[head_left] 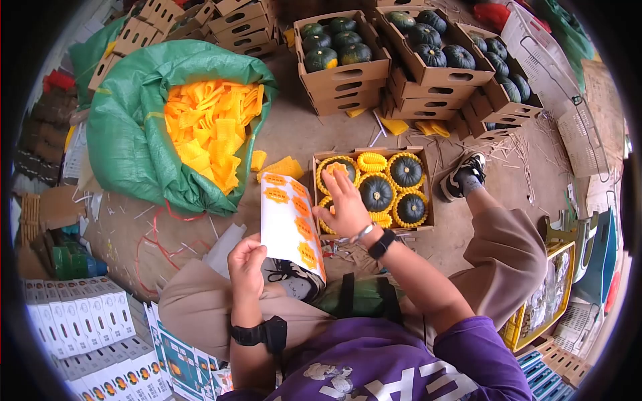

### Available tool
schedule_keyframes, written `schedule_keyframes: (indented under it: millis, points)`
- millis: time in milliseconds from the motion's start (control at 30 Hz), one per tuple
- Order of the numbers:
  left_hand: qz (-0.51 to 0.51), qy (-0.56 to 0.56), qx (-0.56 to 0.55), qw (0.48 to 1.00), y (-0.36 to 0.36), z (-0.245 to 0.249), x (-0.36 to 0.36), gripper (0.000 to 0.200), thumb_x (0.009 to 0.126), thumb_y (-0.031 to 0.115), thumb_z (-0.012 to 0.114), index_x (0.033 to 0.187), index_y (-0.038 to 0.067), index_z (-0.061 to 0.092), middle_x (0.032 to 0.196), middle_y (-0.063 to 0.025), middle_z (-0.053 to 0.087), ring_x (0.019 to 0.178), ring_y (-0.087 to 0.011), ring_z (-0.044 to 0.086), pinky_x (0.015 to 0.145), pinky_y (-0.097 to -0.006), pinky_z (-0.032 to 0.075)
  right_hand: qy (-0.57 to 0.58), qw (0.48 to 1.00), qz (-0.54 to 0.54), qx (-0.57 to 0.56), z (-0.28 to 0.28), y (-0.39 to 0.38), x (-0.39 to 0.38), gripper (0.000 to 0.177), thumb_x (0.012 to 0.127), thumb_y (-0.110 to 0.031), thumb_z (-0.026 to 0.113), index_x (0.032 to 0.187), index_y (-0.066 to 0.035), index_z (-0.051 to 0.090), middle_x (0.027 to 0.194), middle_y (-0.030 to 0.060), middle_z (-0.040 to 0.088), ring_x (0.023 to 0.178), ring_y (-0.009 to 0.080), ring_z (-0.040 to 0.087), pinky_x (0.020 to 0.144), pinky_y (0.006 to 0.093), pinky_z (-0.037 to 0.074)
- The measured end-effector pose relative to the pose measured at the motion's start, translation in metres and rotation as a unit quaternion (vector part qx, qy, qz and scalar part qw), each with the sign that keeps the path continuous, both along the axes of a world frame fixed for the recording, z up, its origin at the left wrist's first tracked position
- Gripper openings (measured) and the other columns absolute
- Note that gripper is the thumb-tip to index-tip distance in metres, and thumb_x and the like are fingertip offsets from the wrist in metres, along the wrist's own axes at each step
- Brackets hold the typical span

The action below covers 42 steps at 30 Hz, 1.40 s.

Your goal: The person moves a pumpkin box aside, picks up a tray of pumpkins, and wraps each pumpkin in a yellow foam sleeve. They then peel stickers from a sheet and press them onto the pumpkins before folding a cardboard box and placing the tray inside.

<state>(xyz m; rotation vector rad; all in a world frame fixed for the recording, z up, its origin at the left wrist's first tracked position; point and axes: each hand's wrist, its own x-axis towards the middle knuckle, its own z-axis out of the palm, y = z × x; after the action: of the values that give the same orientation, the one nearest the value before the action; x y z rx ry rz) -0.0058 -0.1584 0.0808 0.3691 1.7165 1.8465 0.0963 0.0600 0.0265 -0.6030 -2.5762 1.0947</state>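
My left hand (247,267) pinches the lower left edge of a white sheet of orange stickers (287,220), held tilted above my lap. My right hand (348,204) reaches over a cardboard box (428,160) on the floor, its fingers stretched and thumb apart. At its fingertips is an orange sticker (341,167), overlapping the upper left pumpkin in the box. Dark green pumpkins (377,192) sit in the box, ringed by yellow foam nets (372,162). My right hand hides part of the box's left side.
A green sack (127,134) full of yellow foam nets (207,127) stands at left. Stacked boxes of pumpkins (344,87) are at the back, with loose nets (281,168) on the floor. Folded cartons (80,314) lie lower left; a yellow crate (515,327) is at right.
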Motion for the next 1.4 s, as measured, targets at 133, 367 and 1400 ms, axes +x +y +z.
schedule_keyframes:
  millis: [133,367,1400]
  points:
    - [-0.036,-0.077,0.08,0.993,0.0,-0.002,0.005,0.005,0.084,-0.001,0.051,0.08,-0.001,0.055,0.097,-0.0125,0.063,0.086,-0.0141,0.057,0.079,-0.0274,0.045,0.136,0.983,0.079,-0.095,0.048,-0.086,0.046,0.067,0.077,-0.02,0.066,0.131,0.008,0.037,0.125,0.0283,0.048,0.116,0.0415,0.048,0.099,0.0427,0.039]
    - [-0.097,-0.007,-0.018,0.995,0.017,-0.01,0.049,0.043,0.088,0.03,0.063,0.112,-0.002,0.049,0.097,-0.0072,0.059,0.083,-0.0125,0.057,0.071,-0.0253,0.048,0.091,0.984,-0.012,0.151,0.029,-0.093,0.048,0.042,0.076,-0.006,0.056,0.117,0.007,0.052,0.099,0.0197,0.064,0.081,0.0288,0.065,0.071,0.034,0.053]
    - [-0.039,0.003,-0.139,0.99,0.021,-0.037,0.03,0.021,0.096,0.014,0.048,0.096,-0.007,0.054,0.076,-0.0115,0.063,0.06,-0.0144,0.06,0.057,-0.0264,0.052,0.008,0.953,-0.201,0.228,-0.049,0.055,0.065,0.006,0.073,-0.012,0.061,0.073,-0.007,0.06,0.072,0.0082,0.059,0.075,0.0264,0.062,0.066,0.0342,0.051]
